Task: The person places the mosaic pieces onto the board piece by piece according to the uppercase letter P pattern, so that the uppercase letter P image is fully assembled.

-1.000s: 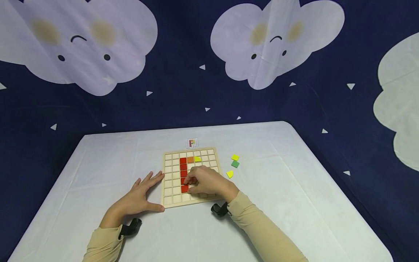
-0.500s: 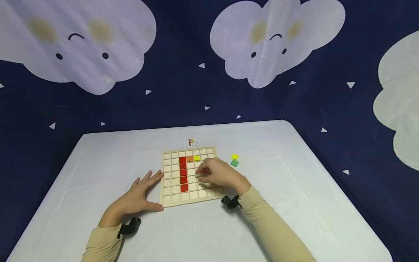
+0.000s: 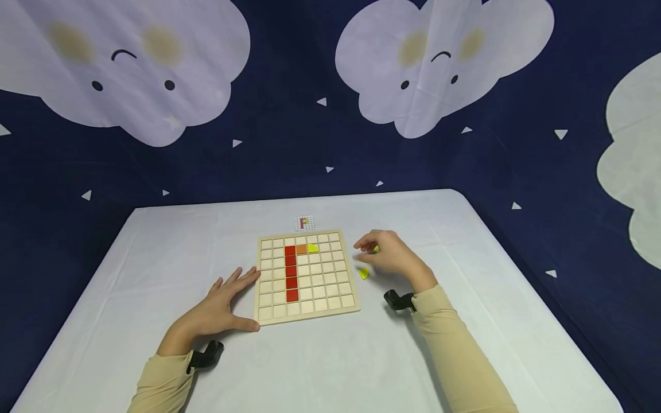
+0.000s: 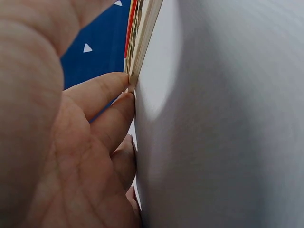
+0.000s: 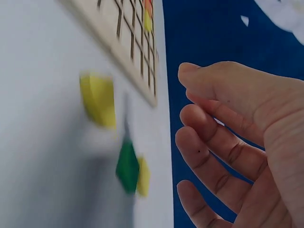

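Note:
My left hand lies with spread fingers at the left edge of a wooden grid board; thumb and fingertips touch its frame. In the board, several red square tiles form a column. To the right of the top red tile are an orange tile and a yellow round-cornered tile. Above the table, right of the board, my right hand hovers with loosely bent fingers and nothing between them. Near it lie a loose yellow tile, a green tile and another yellow tile.
A small printed pattern card lies just behind the board. The white-covered table extends around it, with a dark blue cloud-printed cloth beyond its far edge. Black cameras are strapped to both wrists.
My right hand has left the lower red tiles and moved right, off the board, to above the loose tiles. My left hand stays at the board's edge.

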### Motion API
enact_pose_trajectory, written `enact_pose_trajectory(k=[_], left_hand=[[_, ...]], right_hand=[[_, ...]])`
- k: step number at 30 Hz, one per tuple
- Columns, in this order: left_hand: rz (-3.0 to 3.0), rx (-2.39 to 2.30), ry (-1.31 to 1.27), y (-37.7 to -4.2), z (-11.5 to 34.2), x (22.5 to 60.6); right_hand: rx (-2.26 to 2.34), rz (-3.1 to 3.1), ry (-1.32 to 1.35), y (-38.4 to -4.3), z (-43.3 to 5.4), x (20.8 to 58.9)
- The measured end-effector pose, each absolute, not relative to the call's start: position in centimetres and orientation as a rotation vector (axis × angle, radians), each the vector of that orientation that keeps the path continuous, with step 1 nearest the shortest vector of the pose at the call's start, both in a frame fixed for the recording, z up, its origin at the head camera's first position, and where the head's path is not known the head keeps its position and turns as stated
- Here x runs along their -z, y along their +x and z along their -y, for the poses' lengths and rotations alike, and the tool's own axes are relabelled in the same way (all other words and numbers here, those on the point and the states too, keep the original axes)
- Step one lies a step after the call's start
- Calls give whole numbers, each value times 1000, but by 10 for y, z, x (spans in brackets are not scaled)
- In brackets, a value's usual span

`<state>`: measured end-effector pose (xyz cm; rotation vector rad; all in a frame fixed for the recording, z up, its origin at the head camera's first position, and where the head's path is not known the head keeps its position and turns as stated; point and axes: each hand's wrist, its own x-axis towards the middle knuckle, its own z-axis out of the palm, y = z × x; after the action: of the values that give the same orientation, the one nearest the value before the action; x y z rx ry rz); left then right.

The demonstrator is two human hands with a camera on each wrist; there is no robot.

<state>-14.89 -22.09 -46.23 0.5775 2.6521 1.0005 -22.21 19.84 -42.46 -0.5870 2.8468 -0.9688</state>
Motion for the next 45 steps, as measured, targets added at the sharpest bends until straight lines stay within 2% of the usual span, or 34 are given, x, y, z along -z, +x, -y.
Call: enact_pose_trajectory(k=[12,45], left_hand=[[-2649,-1002,562,-149,220,463],[-2649,-1001,577,-149,220,463]], right_hand=[[999,-2830,-409,-229,-236,445],[1042,-2842,-329,-230,-244,456]])
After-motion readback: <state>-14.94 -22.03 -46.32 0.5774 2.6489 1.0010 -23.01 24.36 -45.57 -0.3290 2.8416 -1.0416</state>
